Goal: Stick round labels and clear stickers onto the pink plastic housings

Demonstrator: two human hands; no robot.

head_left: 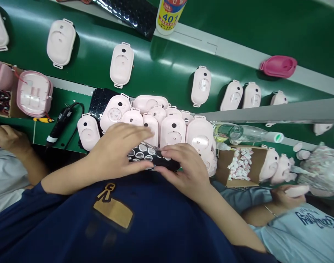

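A black sheet with rows of round clear stickers (143,152) is bent between my two hands close to my chest. My left hand (116,148) holds its left end, thumb below and fingers stretched over the top. At the other end, the thumb and fingers of my right hand (187,168) pinch the sheet. Just beyond them is a crowded heap of pale pink plastic housings (172,132), each with a round recess and many with a dark dot. One housing (88,132) lies left of the heap. More black dotted sheet (97,104) sticks out behind it.
Pink housings (121,65) sit spaced along the green belt (161,78). A black electric screwdriver (60,124) lies at left, a clear bottle (251,134) and a carton of small white parts (223,166) at right. A grey bar (279,111) crosses there. Co-workers' hands (289,195) flank me.
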